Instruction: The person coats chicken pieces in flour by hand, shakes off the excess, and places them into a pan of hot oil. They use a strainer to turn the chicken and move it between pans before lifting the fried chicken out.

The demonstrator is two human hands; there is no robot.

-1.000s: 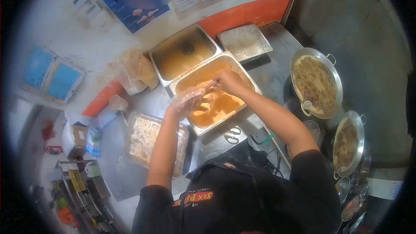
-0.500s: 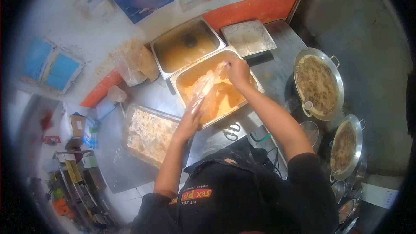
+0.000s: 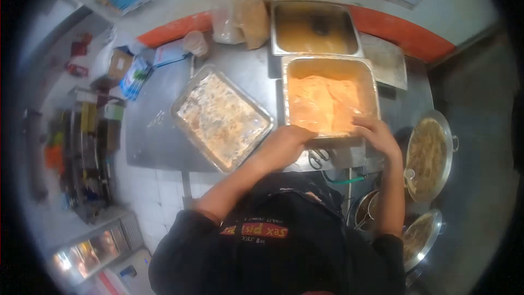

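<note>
My left hand (image 3: pixel 285 143) is closed at the near left corner of a deep metal pan (image 3: pixel 285 90), its fingers along the near rim. On the opposite side, my right hand (image 3: pixel 378 135) curls its fingers over the near right rim. Inside the pan lies an orange powdery coating (image 3: pixel 322 98), heaped in the middle, with a paler streak running through it. Whether pieces of food lie under the powder, I cannot make out. Left of my left hand is a shallow tray (image 3: pixel 218 114) crusted with pale flour-like residue.
Behind the pan stands another metal pan (image 3: pixel 357 43) of yellowish liquid with a dark object in it. A lidded-looking metal container (image 3: pixel 385 63) sits beside it. Two large woks (image 3: pixel 428 155) of bubbling oil are at the right. Scissors (image 3: pixel 318 158) lie by the table's front edge.
My hands have moved from inside the pan to its near rim, and the long, pale, coated thing is no longer in them. The pan now sits squarer to me as the view has turned.
</note>
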